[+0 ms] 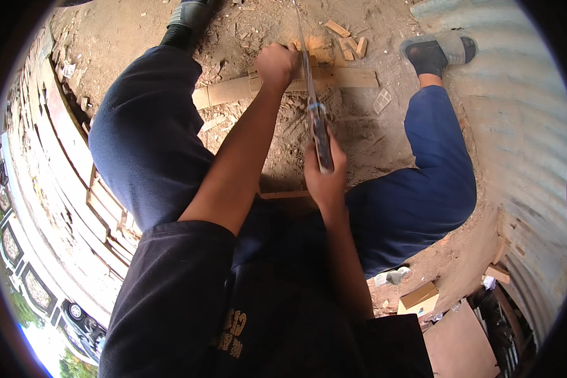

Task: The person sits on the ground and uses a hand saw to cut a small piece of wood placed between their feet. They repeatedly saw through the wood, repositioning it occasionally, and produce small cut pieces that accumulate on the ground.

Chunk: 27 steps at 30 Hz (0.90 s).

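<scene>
My right hand (327,179) is closed around the handle of a handsaw (309,85). Its long thin blade points away from me and stands edge-on, slightly blurred. Just left of the blade, my left hand (276,65) is closed and pressed down on a piece of wood (313,62), most of which the hand and blade hide. Beneath it a flat wooden board (349,78) lies crosswise on the ground between my legs. Pale orange sawdust (322,47) is heaped by the far part of the blade.
Several short wood blocks (348,48) lie beyond the board on the dirt. Corrugated metal sheeting (513,113) rises at the right. Stacked planks (63,126) line the left. An open cardboard box (419,298) sits at the lower right. My sandalled feet rest on either side.
</scene>
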Each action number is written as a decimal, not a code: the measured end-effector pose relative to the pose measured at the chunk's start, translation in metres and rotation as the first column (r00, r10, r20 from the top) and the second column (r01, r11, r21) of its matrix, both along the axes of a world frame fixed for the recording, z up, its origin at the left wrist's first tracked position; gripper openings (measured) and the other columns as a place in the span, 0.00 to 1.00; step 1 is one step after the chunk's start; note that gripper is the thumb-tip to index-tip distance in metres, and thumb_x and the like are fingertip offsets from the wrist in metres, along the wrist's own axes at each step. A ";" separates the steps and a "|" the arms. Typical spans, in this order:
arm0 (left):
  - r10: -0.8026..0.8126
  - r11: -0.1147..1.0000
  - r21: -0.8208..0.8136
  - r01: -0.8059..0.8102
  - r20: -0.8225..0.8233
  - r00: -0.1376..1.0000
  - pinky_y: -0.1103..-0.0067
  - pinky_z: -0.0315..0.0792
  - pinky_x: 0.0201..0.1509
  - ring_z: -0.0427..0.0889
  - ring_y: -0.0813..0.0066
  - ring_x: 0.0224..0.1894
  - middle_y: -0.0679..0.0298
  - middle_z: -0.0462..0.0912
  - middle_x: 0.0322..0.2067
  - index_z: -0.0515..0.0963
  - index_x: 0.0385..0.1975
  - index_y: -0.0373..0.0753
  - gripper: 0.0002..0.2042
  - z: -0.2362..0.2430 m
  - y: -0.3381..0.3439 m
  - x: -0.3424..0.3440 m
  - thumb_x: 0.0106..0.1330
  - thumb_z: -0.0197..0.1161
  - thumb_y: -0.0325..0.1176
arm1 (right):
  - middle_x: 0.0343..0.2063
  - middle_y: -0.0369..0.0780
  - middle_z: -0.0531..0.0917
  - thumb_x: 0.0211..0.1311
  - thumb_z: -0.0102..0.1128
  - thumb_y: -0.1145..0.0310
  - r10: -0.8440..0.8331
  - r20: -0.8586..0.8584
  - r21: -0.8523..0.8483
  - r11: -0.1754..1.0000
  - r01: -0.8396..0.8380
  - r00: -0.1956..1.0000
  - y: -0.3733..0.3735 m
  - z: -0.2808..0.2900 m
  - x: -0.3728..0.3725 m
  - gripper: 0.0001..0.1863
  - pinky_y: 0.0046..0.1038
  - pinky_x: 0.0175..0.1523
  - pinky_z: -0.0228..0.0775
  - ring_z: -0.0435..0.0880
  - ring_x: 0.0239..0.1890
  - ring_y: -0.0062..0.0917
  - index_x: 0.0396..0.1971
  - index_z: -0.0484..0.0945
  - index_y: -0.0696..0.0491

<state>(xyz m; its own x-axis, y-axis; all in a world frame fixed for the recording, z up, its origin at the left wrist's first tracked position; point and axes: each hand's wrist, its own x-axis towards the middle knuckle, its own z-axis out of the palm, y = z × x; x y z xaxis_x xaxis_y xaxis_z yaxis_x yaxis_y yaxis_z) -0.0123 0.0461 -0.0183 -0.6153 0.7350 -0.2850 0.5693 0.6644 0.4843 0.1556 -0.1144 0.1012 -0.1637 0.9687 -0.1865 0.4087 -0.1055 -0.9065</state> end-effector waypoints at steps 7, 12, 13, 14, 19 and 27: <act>0.013 1.000 -0.017 -0.013 -0.040 0.999 0.62 0.79 0.43 0.86 0.47 0.33 0.43 0.84 0.27 0.85 0.27 0.32 0.23 0.014 0.000 0.004 0.62 0.52 0.47 | 0.24 0.37 0.78 0.63 0.54 0.79 -0.057 0.047 0.087 0.995 0.053 0.997 -0.025 0.001 0.003 0.20 0.23 0.34 0.69 0.75 0.26 0.16 0.57 0.73 0.61; 0.091 0.984 0.159 -0.077 -0.078 0.993 0.64 0.79 0.40 0.85 0.50 0.25 0.45 0.83 0.21 0.84 0.22 0.31 0.25 -0.001 0.001 0.002 0.65 0.48 0.47 | 0.22 0.35 0.76 0.63 0.53 0.79 -0.026 -0.024 0.043 0.999 0.027 0.999 0.013 -0.011 -0.013 0.22 0.23 0.32 0.69 0.74 0.24 0.16 0.59 0.72 0.61; 0.028 0.993 0.121 -0.016 -0.091 0.995 0.64 0.79 0.39 0.85 0.51 0.25 0.45 0.83 0.21 0.84 0.22 0.32 0.25 -0.005 -0.004 0.003 0.65 0.48 0.47 | 0.22 0.35 0.76 0.63 0.53 0.79 -0.014 -0.026 0.056 0.998 0.016 1.000 0.014 -0.014 -0.013 0.23 0.23 0.32 0.69 0.74 0.24 0.16 0.59 0.72 0.61; -0.034 0.996 0.081 0.042 -0.099 0.994 0.64 0.79 0.38 0.85 0.51 0.25 0.46 0.83 0.21 0.84 0.22 0.32 0.25 -0.002 -0.010 0.006 0.65 0.48 0.47 | 0.23 0.37 0.78 0.62 0.53 0.80 -0.054 -0.116 -0.039 0.998 0.050 0.992 0.003 -0.013 -0.006 0.24 0.25 0.33 0.70 0.76 0.25 0.17 0.60 0.71 0.61; -0.112 0.992 0.028 0.120 -0.183 0.977 0.64 0.78 0.38 0.85 0.53 0.27 0.47 0.84 0.23 0.85 0.26 0.33 0.24 -0.014 -0.006 0.004 0.66 0.47 0.47 | 0.31 0.42 0.83 0.60 0.52 0.82 -0.038 0.029 0.112 0.993 0.035 0.999 -0.018 -0.021 0.008 0.27 0.25 0.39 0.73 0.81 0.31 0.21 0.62 0.70 0.61; -0.034 0.998 0.049 0.041 -0.142 0.989 0.64 0.76 0.47 0.85 0.52 0.37 0.46 0.85 0.28 0.85 0.29 0.34 0.23 -0.013 -0.004 0.008 0.66 0.48 0.46 | 0.32 0.42 0.82 0.58 0.52 0.82 -0.070 0.041 0.087 0.994 0.066 0.997 -0.019 -0.013 -0.005 0.28 0.23 0.41 0.73 0.80 0.31 0.20 0.62 0.69 0.61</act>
